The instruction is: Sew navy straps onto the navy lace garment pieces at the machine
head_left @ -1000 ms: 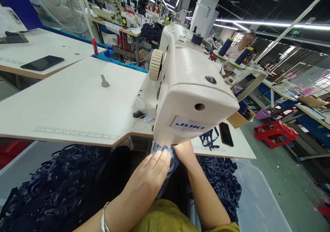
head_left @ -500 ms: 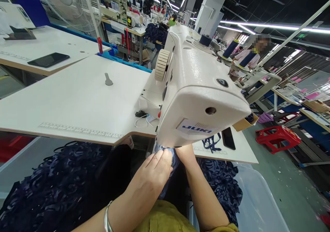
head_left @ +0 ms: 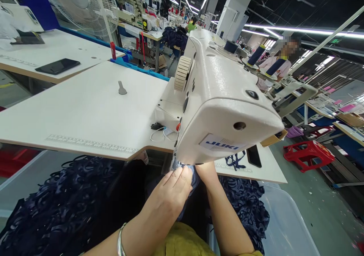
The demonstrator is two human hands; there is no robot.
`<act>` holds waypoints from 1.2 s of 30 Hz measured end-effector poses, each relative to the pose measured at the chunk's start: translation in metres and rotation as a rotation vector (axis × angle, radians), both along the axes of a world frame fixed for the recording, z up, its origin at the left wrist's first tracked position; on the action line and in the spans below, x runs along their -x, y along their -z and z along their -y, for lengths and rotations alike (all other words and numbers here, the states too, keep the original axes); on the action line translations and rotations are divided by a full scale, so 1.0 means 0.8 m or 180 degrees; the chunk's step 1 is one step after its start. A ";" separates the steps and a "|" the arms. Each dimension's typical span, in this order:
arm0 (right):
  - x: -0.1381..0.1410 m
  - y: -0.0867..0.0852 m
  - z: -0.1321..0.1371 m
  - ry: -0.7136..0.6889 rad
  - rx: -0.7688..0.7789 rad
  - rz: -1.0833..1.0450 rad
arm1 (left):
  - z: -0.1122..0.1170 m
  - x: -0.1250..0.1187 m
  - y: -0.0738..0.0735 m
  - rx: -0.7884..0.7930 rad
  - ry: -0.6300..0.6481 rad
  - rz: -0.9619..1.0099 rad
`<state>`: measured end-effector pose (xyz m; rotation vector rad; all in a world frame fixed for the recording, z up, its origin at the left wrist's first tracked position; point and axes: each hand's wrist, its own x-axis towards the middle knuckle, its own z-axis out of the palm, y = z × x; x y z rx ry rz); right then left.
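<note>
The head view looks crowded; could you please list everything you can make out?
sewing machine: one, white, centre
worktable: one, white, beneath machine
fabric: one piece, blue, below machine
metal piece: one, grey, worktable, left
phones: two, black, neighbouring table and worktable
straps: one bunch, navy, near worktable phone
thread cones: two, navy, beyond machine
fan: one, white, upper left
strip piles: two, navy, lower left and right
stools: at least two, red, right
co-workers: several, pale and green tops, background
bangle: one, silver, left wrist
left hand: one, bare, on fabric
right hand: one, bare, partly behind machine
</note>
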<state>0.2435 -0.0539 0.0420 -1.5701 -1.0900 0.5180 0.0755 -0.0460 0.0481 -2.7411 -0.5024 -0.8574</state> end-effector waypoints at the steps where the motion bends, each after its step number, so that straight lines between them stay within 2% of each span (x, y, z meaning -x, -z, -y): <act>1: -0.001 0.001 0.000 0.0038 0.0017 -0.0016 | 0.000 0.000 -0.001 -0.0016 0.0000 -0.0037; 6: -0.002 0.003 0.001 0.0136 0.0070 -0.0048 | 0.002 0.000 0.000 -0.0063 -0.0078 -0.0060; 18: 0.002 -0.007 -0.002 0.0029 0.0016 0.0069 | -0.001 0.001 0.008 0.0095 -0.0064 0.0118; 25: -0.001 -0.001 -0.002 0.0050 -0.0057 0.0272 | -0.003 0.004 0.000 0.0116 0.0050 0.0031; 30: -0.004 0.003 0.002 -0.0030 0.0007 0.0299 | -0.004 0.008 -0.004 0.0192 0.0273 -0.0108; 36: -0.006 0.000 0.002 -0.0034 -0.0018 0.0421 | -0.006 0.006 -0.008 0.0126 0.0266 -0.0202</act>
